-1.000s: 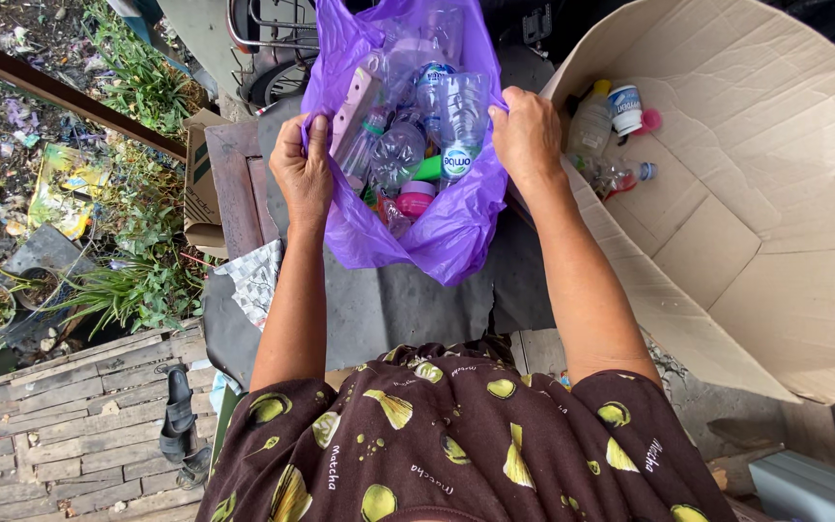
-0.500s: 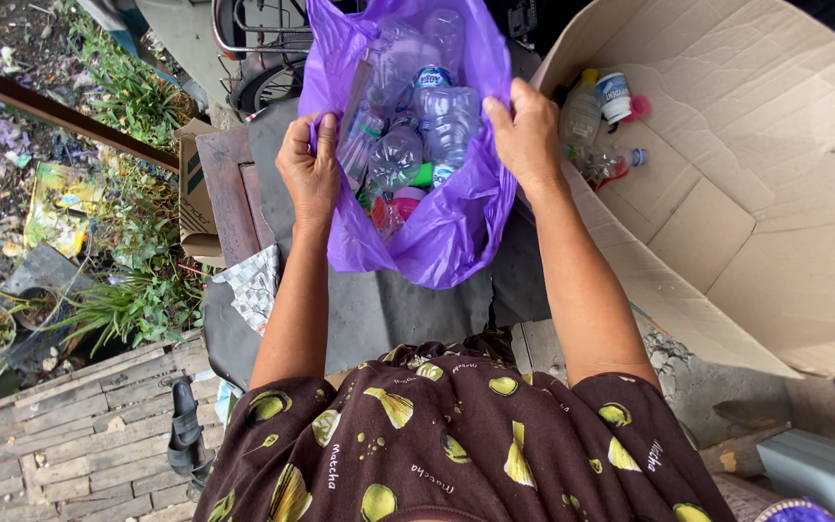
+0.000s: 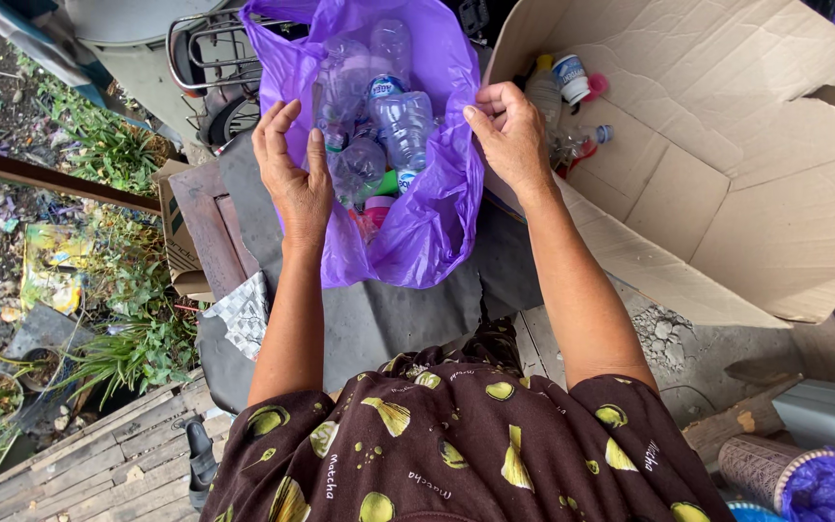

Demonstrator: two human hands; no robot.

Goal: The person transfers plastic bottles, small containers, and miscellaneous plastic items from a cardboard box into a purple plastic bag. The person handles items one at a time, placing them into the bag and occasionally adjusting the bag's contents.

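Her left hand point(image 3: 294, 174) lies flat, fingers spread, against the near side of the purple plastic bag point(image 3: 417, 232), while the right hand point(image 3: 509, 130) pinches its rim. The bag rests on a dark cloth point(image 3: 379, 319), filled with clear plastic bottles point(image 3: 379, 116). Just beside it stands a big cardboard box point(image 3: 727, 193) with more bottles inside.

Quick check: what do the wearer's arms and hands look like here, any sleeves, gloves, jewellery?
Both forearms are bare, no gloves on the left hand or right hand, no visible rings or watch. The dark brown garment has a yellow-green fruit-shaped print and small pale lettering.
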